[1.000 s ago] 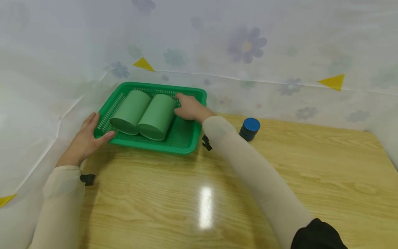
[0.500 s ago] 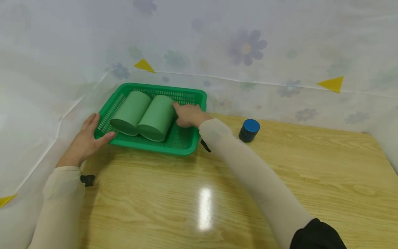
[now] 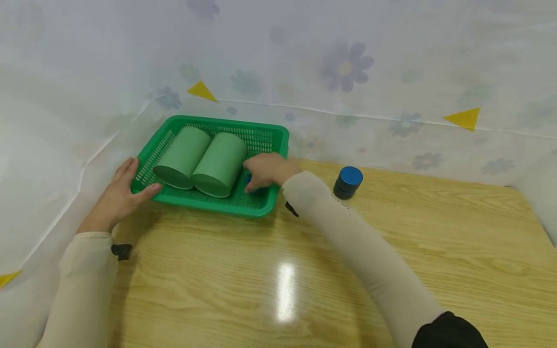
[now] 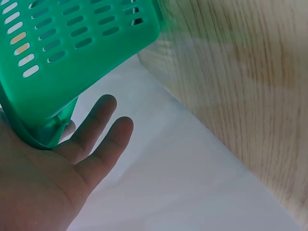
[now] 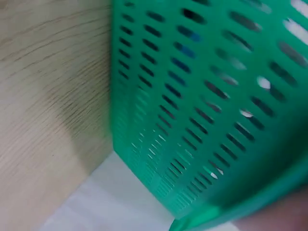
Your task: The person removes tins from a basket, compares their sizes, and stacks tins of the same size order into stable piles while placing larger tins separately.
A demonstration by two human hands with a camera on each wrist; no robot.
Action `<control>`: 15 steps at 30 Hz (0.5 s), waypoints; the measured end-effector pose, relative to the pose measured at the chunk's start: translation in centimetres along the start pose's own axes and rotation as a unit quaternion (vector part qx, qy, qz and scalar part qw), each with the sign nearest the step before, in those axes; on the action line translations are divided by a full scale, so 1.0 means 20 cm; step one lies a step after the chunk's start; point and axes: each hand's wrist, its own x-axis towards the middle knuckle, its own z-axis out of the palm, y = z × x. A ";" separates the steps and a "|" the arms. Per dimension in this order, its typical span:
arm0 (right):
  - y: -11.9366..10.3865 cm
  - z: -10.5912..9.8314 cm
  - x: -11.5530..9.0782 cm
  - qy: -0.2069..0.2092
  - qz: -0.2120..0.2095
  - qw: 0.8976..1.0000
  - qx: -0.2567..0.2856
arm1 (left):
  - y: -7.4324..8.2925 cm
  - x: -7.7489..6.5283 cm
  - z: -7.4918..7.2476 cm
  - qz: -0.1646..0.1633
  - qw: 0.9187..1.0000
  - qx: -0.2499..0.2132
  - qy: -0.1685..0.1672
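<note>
A green slotted plastic basket [image 3: 235, 209] sits at the table's back left. Inside lie two light green cylinders, a left one [image 3: 183, 157] and a right one [image 3: 222, 162], side by side and tilted. My left hand [image 3: 116, 200] rests against the basket's left front corner, thumb over the rim; its fingers [image 4: 103, 149] stretch out straight in the left wrist view. Inside the basket's right part, my right hand [image 3: 267, 170] pinches a small blue thing [image 3: 248, 179], mostly hidden by the fingers. Blue also shows through the basket slots in the right wrist view.
A short blue cylinder [image 3: 348, 181] with a dark base stands on the wooden table [image 3: 217, 280] right of the basket, a thin beaded strand by its foot. A flowered white sheet [image 3: 391, 58] with yellow triangles rises behind and along the left.
My right hand has moved off the right green cylinder, down and toward the basket's front right. The blue thing has come into sight by its fingers. My left hand and the basket stay put.
</note>
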 end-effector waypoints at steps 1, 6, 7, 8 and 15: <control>-0.01 0.01 0.00 -0.012 0.009 1.000 -0.023 | 0.00 0.00 0.00 0.000 1.000 0.000 0.000; -0.03 0.02 0.00 -0.034 0.047 0.995 -0.081 | 0.01 0.00 0.00 0.000 1.000 -0.005 -0.002; -0.03 0.02 0.00 -0.032 0.045 0.995 -0.080 | 0.01 0.00 0.00 -0.001 1.000 -0.005 -0.003; -0.03 0.02 0.00 -0.028 0.042 0.996 -0.074 | 0.01 0.00 0.00 -0.002 1.000 -0.005 -0.002; 0.01 0.00 -0.05 0.024 -0.010 0.994 0.109 | -0.01 0.00 0.00 0.003 1.000 -0.008 0.002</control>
